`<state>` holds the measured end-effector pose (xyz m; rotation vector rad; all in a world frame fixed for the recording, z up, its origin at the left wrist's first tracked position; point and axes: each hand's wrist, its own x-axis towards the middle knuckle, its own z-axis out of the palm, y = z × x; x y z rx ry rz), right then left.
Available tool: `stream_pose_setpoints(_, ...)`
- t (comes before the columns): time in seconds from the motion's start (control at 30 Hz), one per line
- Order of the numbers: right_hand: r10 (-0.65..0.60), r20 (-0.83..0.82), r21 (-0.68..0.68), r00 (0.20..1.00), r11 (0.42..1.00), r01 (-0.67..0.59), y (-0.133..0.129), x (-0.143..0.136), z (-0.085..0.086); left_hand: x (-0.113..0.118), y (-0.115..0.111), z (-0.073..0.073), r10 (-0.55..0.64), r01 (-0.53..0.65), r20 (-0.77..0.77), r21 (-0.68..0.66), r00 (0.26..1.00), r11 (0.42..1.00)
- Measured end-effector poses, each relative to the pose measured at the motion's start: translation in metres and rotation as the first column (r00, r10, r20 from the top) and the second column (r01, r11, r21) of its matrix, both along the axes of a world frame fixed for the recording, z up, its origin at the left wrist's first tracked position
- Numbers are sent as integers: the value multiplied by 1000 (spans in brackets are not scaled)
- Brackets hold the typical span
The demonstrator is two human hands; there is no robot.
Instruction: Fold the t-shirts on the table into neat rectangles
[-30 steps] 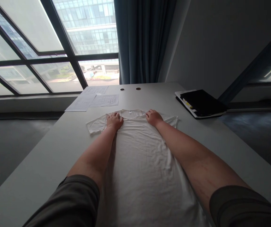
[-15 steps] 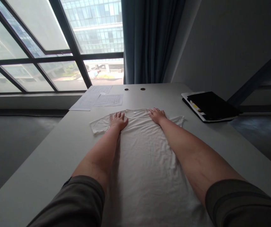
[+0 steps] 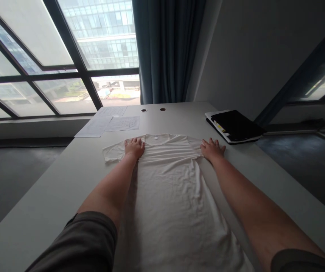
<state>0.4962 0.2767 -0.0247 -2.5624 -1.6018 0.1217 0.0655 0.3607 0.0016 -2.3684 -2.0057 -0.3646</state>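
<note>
A white T-shirt (image 3: pixel 165 189) lies spread on the table, its collar at the far end and its body running down toward me. Small wrinkles cross its chest and right side. My left hand (image 3: pixel 134 147) rests flat on the shirt's left shoulder, beside the collar, with its fingers apart. On the right sleeve, my right hand (image 3: pixel 212 148) presses down with its fingers spread and covers much of that sleeve. Neither hand grips the cloth. The shirt's lower hem is out of view.
The white table (image 3: pixel 66 192) extends past the shirt on both sides. Printed papers (image 3: pixel 91 125) lie at its far left. A black folder (image 3: pixel 237 124) on a pile sits at the far right. Two cable holes mark the far end, before a blue curtain (image 3: pixel 165 53) and windows.
My right hand has slid outward from beside the collar to the right sleeve. My left hand stays on the left shoulder. The whole view has shifted slightly.
</note>
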Motion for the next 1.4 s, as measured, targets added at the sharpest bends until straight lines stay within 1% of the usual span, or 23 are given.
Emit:
stream_pose_setpoints(0.1, -17, 8, 53, 1000, 998, 16, -20, -3, 2, 12, -15, 12, 37, -35, -28, 37, 999, 999)
stream_pose_setpoints(0.17, 20, 37, 96, 999, 995, -23, -28, -7, 0, 29, -39, 19, -8, 9, -26, 44, 1000, 999)
stream_pose_setpoints(0.2, 48, 45, 98, 998, 994, -52, -31, -9, -2, 41, -56, 22, -66, 67, -20, 51, 998, 996)
stream_pose_setpoints(0.23, 74, 44, 86, 996, 993, -78, -32, -11, -3, 53, -77, 23, -162, 162, -20, 45, 987, 986)
stream_pose_setpoints(0.27, 93, 35, 67, 995, 993, -95, -33, -13, -5, 66, -102, 22, -267, 267, -15, 34, 964, 963)
stream_pose_setpoints(0.33, 100, 5, 30, 995, 995, -100, -32, -15, -8, 90, -156, 19, -478, 478, 5, 10, 878, 878)
stream_pose_setpoints(0.37, 94, -2, 26, 996, 995, -94, -30, -16, -8, 100, -183, 17, -557, 557, 19, -6, 830, 830)
stream_pose_setpoints(0.43, 80, -6, 32, 997, 996, -80, -29, -17, -8, 112, -232, 13, -677, 678, 38, -55, 735, 733)
stream_pose_setpoints(0.47, 77, -7, 36, 997, 996, -76, -29, -18, -8, 114, -251, 12, -727, 728, 48, -80, 685, 681)
stream_pose_setpoints(0.53, 74, -6, 43, 997, 996, -74, -31, -17, -7, 113, -277, 13, -798, 799, 68, -118, 599, 590)
stream_pose_setpoints(0.57, 78, -2, 50, 997, 996, -77, -34, -16, -7, 110, -284, 14, -820, 822, 78, -132, 566, 555)
stream_pose_setpoints(0.63, 86, 14, 71, 996, 994, -87, -42, -11, -9, 103, -290, 16, -844, 845, 93, -154, 528, 512)
stream_pose_setpoints(0.8, 80, 50, 141, 996, 986, -86, -72, 14, -17, 93, -292, 19, -862, 862, 103, -175, 496, 475)
stream_pose_setpoints(0.9, 67, 35, 210, 997, 975, -73, -85, 22, -17, 94, -300, 20, -867, 863, 73, -167, 493, 476)
stream_pose_setpoints(1.0, 53, 10, 289, 999, 956, -53, -87, 23, -12, 104, -302, 25, -855, 851, 47, -130, 517, 508)
stream_pose_setpoints(1.07, 40, -8, 340, 999, 940, -35, -85, 22, -9, 119, -291, 30, -816, 816, 44, -96, 576, 570)
stream_pose_setpoints(1.1, 35, -19, 363, 999, 931, -26, -83, 22, -7, 127, -281, 33, -784, 784, 40, -78, 620, 616)
stream_pose_setpoints(1.17, 28, -38, 396, 999, 918, -11, -80, 21, -4, 145, -247, 39, -684, 684, 17, -44, 730, 729)
stream_pose_setpoints(1.2, 27, -45, 405, 999, 914, -7, -78, 20, -4, 153, -225, 41, -618, 618, 3, -34, 786, 785)
stream_pose_setpoints(1.27, 36, -55, 415, 998, 910, -10, -77, 20, -3, 164, -175, 46, -413, 412, 3, -71, 911, 908)
stream_pose_setpoints(1.3, 44, -56, 420, 997, 907, -17, -77, 20, -2, 167, -148, 47, -300, 298, 5, -126, 954, 946)
stream_pose_setpoints(1.33, 53, -55, 426, 997, 904, -25, -76, 20, -2, 169, -122, 48, -242, 239, -1, -147, 970, 960)
stream_pose_setpoints(1.4, 60, -56, 435, 997, 900, -29, -75, 21, -2, 171, -74, 48, -191, 186, -10, -180, 982, 966)
